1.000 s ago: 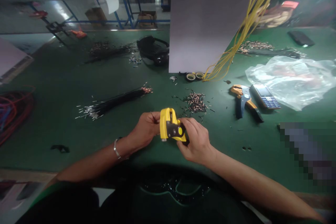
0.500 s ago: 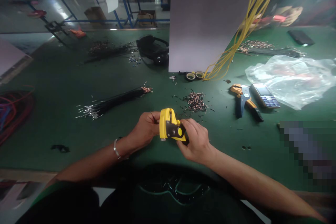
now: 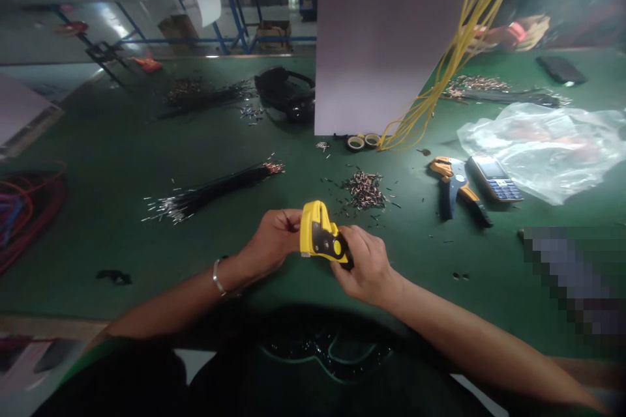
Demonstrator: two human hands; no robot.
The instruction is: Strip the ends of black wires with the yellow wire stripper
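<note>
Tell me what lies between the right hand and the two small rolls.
In the head view, a pile of small copper-coloured pieces lies on the green table between the right hand and the two rolls.

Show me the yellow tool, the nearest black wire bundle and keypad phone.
Yellow tool [image 3: 323, 239]: head view, black plate.
Nearest black wire bundle [image 3: 219, 187]: head view, mid-length.
Keypad phone [image 3: 500, 184]: head view, keypad.
</note>
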